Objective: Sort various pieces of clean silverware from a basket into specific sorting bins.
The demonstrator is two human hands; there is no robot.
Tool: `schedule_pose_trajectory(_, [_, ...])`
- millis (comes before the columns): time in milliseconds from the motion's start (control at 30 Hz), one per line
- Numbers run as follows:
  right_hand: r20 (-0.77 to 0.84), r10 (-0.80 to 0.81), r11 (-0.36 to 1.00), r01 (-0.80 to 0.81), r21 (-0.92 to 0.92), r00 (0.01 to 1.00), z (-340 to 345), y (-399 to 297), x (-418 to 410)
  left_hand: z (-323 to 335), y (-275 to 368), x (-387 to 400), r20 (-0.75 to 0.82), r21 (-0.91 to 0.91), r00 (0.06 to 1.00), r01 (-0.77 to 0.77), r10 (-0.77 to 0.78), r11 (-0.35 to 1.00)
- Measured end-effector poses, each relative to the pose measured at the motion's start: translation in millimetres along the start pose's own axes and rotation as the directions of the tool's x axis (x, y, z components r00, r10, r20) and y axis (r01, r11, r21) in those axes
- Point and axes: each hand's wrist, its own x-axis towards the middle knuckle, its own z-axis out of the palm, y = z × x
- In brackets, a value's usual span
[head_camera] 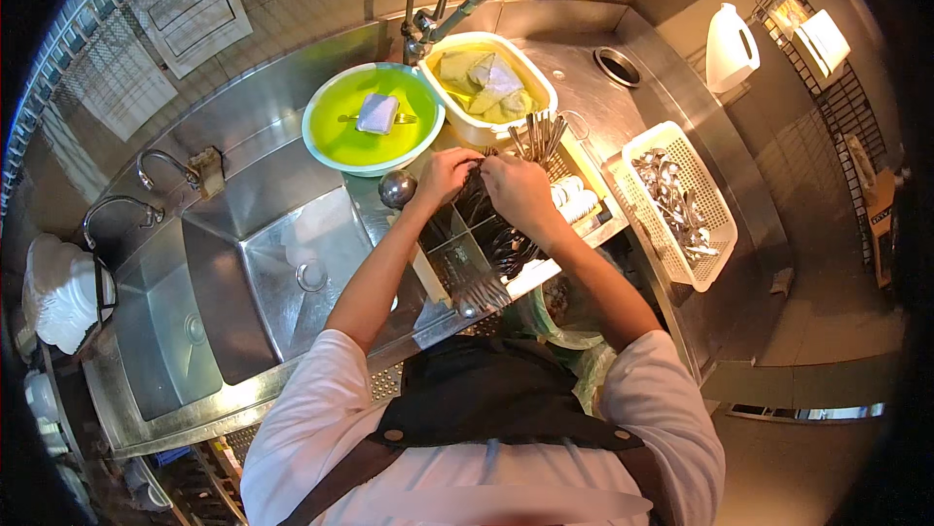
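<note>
Both hands meet over the far end of a divided cutlery tray (432, 272). My left hand (446, 174) has its fingertips among dark cutlery (473, 194) in a far compartment. Facing it, my right hand (516, 186) bends its fingers down at the same spot. The fingers hide whether either hand grips a piece. Forks (483, 295) lie in the near compartment, and more dark-handled cutlery (511, 250) lies along the right side. Beyond my right hand, a bunch of cutlery (538, 135) stands upright beside stacked white pieces (575, 203).
A round basin (312, 139) of yellow-green liquid holds a sponge (378, 114) and a fork. Behind stands a tub (543, 81) with soaking cloths (489, 81). A perforated basket (719, 234) of spoons is at right. Left are sinks (306, 234) and a round metal object (398, 189).
</note>
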Motion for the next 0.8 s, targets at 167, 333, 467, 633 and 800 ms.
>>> schedule_pose_trajectory(167, [0.059, -0.025, 0.998, 0.022, 0.058, 0.998, 7.4, 9.8, -16.9, 5.5, -11.3, 2.5, -0.113, -0.397, 0.96, 0.193, -0.256, 0.898])
schedule_pose_trajectory(333, [0.155, 0.109, 0.803, -0.179, 0.568, 0.982, -51.0, 1.2, -26.3, 21.3, -7.5, 0.4, 0.038, 0.064, 0.973, 0.224, -0.227, 0.972])
schedule_pose_trajectory(467, [-0.081, -0.089, 0.451, 0.113, 0.886, 0.993, -181.1, -69.2, -32.7, -9.6, -16.4, -36.0, 0.063, 0.039, 0.973, 0.22, -0.222, 0.975])
schedule_pose_trajectory(633, [-0.428, -0.441, 0.147, 0.534, 0.833, 0.789, -259.4, -94.1, -41.9, 17.3, 16.6, -34.2, 0.204, 0.343, 0.926, 0.236, -0.318, 0.909])
schedule_pose_trajectory(800, [-0.605, -0.264, 0.117, 0.648, 0.753, 0.751, -266.6, -94.6, -60.0, 67.5, 10.0, -6.1, 0.234, 0.227, 0.932, 0.225, -0.277, 0.948])
